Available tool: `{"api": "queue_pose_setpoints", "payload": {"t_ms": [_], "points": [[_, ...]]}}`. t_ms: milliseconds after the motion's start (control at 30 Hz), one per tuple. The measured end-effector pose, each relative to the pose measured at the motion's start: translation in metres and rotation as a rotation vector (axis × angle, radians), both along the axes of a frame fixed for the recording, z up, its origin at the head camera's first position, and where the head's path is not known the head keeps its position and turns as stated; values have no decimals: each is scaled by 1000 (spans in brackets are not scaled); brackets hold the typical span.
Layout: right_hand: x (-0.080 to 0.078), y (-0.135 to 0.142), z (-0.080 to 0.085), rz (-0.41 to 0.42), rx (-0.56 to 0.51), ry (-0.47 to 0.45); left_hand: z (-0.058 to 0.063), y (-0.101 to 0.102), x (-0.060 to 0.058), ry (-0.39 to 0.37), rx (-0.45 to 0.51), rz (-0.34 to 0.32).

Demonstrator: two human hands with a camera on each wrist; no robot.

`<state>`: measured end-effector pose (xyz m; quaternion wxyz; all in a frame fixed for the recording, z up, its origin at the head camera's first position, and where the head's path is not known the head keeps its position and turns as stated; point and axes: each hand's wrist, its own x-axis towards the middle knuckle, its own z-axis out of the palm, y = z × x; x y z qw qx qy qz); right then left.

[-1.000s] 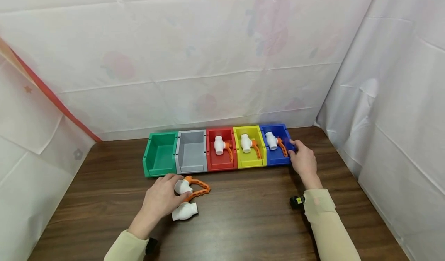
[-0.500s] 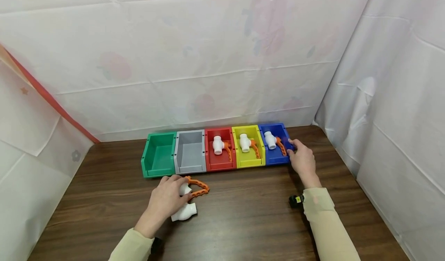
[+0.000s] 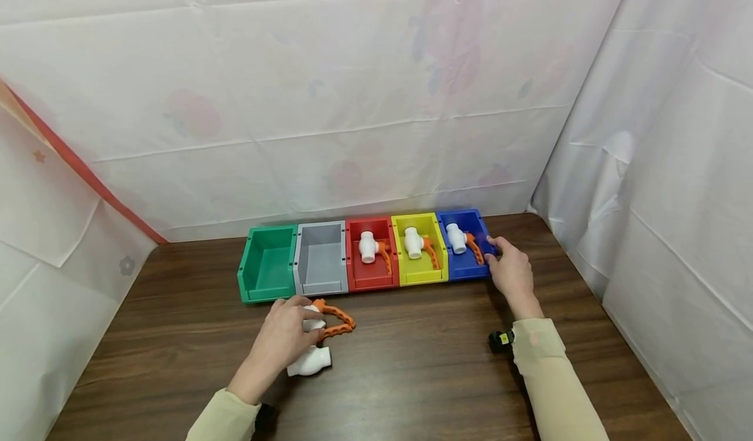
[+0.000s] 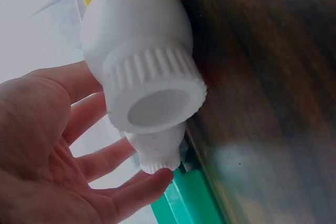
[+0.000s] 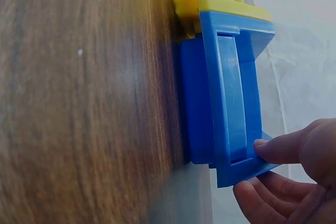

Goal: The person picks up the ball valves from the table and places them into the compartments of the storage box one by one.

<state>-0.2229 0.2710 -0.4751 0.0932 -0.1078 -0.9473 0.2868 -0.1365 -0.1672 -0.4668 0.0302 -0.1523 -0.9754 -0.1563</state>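
Observation:
My left hand [image 3: 282, 333] grips the farther of two white ball valves, with fingers over its far side and thumb on the near side. That ball valve [image 3: 314, 324] lies on the table, partly hidden by the hand, its orange handle pointing right. Closer to me is the second ball valve [image 3: 310, 361], large in the left wrist view, where the gripped valve [image 4: 157, 148] shows behind it among the fingers. My right hand [image 3: 510, 268] pinches the right wall of the blue bin [image 5: 231, 93], thumb inside and fingers outside.
Left of the blue bin stand the yellow bin [image 3: 423, 276], red bin [image 3: 374, 283], grey bin [image 3: 320, 271] and green bin [image 3: 273, 264], all joined in a row. One ball valve lies in each of the blue, yellow and red bins. White curtains stand behind and beside the table.
My left hand has moved slightly right and covers more of the farther ball valve. My right hand keeps its pinch on the blue bin's wall. The head view has shifted a little.

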Motion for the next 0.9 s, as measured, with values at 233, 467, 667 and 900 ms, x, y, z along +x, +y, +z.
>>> {"api": "queue_pose_setpoints", "payload": {"t_ms": [233, 467, 667, 900], "points": [[1, -1, 1, -1, -2, 0, -2, 0, 2, 24, 77, 16], [2, 0, 1, 3, 0, 7, -1, -2, 2, 43, 94, 23], [2, -1, -1, 1, -7, 10, 3, -1, 0, 62, 106, 22], [1, 0, -1, 4, -10, 6, 8, -2, -3, 123, 106, 6]]}}
